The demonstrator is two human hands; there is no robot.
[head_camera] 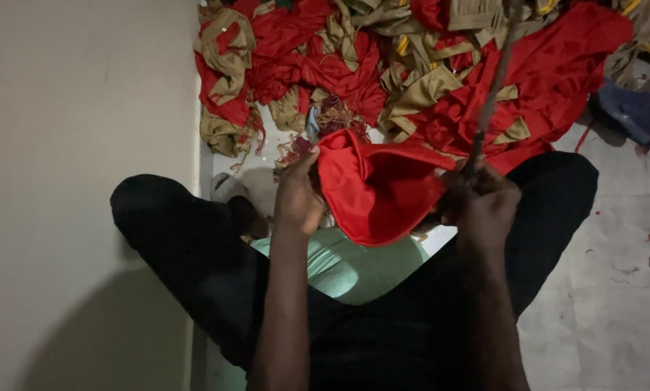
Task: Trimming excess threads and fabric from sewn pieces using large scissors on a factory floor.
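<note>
A: Red fabric piece (379,192), frame centre, held up over the lap between both hands. Long axis?

B: Runs 9 to 3 o'clock, hand to hand. Left hand (298,192) pinches its edge at 9; right hand (480,206) at 3, closed on the other edge and on a thin stick (490,94) that rises toward 12.

A: Nearer hand?

B: Both touching, equal.

A: Around it?

B: Pale green cloth (343,264) just below at 6, on dark trousers (195,246). Heap of red and khaki garments (412,65) on the floor (607,289) at 12. Wall (79,145) at 9.
</note>
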